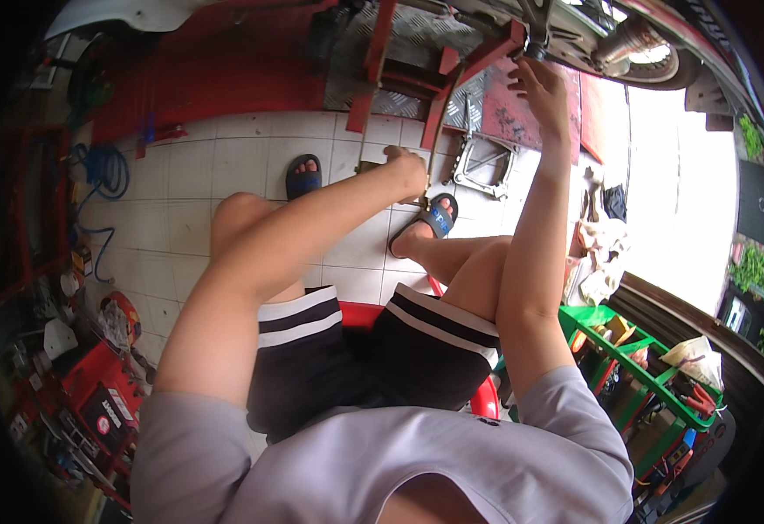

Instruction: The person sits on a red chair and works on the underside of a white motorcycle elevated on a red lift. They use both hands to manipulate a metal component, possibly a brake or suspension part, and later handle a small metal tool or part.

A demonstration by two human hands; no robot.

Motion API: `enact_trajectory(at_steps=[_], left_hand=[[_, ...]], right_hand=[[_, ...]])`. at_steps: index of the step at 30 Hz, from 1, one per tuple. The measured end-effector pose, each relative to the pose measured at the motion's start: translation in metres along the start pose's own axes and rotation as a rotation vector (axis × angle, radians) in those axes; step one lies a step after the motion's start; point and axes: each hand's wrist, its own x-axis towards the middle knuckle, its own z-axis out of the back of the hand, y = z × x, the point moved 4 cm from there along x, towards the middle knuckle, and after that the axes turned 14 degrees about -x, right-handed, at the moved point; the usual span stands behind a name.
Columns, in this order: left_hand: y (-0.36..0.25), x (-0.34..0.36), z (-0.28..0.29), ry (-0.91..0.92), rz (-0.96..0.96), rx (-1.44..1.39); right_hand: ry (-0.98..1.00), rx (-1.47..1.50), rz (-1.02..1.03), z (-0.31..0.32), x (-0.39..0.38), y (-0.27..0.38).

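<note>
My left hand is closed round the low end of a thin U-shaped metal bar, whose two long sides run up to a red metal stand. Fingers apart, my right hand is raised just under a dark metal part at the end of the stand's red beam. Whether the fingertips touch that part I cannot tell. On the tiles between my hands lies a silver metal frame with a thin rod at one corner.
A motorbike's underside and wheel fill the top right. A red platform with tread plate lies ahead. To my right stands a green tool rack, near crumpled rags. A blue hose and red toolbox are on my left.
</note>
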Motion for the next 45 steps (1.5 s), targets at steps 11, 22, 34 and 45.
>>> enact_trajectory(at_steps=[11, 22, 34, 45], left_hand=[[0.055, -0.279, 0.047, -1.124, -0.289, -0.798], [0.087, -0.469, -0.109, -1.407, -0.048, -1.114], [0.096, -0.383, -0.178, -1.607, 0.281, -0.926], [0.119, -0.383, -0.182, -1.551, 0.342, -1.13]], right_hand=[[-0.533, 0.408, 0.289, 0.183, -0.165, 0.141], [-0.113, 0.361, 0.251, 0.15, -0.362, 0.111], [-0.254, 0.537, -0.336, 0.092, -0.405, -0.054], [-0.012, 0.306, -0.293, 0.074, -0.386, -0.042]])
